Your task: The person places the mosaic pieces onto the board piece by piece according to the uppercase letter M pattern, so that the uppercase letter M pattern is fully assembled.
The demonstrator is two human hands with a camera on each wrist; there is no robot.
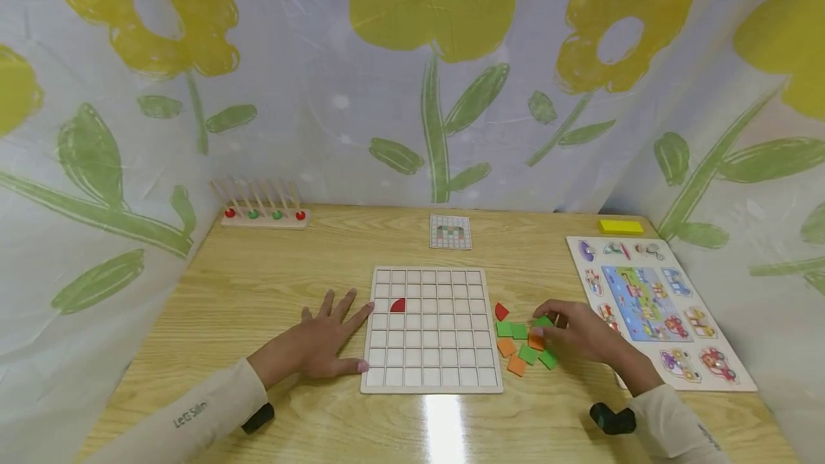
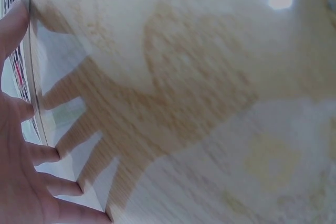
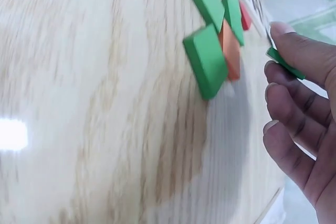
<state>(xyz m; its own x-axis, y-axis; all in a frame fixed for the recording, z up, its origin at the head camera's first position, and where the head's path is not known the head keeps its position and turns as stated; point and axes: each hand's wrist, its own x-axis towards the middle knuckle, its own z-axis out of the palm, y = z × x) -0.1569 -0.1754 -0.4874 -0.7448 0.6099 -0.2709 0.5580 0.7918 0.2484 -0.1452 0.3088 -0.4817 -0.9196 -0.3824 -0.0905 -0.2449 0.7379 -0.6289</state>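
Observation:
My left hand (image 1: 322,339) lies spread on the table, with thumb and fingertips at the left edge of a white grid board (image 1: 430,387). One red quarter-circle tile (image 1: 398,305) sits in a cell near the board's upper left. Right of the board, my right hand (image 1: 583,331) pinches a green tile (image 3: 285,63) between thumb and fingers, clearly seen in the right wrist view. Below and beside it are loose green tiles (image 1: 528,354), orange tiles (image 1: 516,366) and a second red quarter-circle (image 1: 501,312). In the left wrist view, the left hand (image 2: 26,166) shows its straight fingers against the glossy tabletop.
A small pattern card (image 1: 450,232) lies behind the board. A peg stand (image 1: 265,220) with red and green beads is at the back left. To the right lie a picture puzzle board (image 1: 725,339) and a yellow block (image 1: 621,227). A flowered curtain (image 1: 309,127) surrounds the table.

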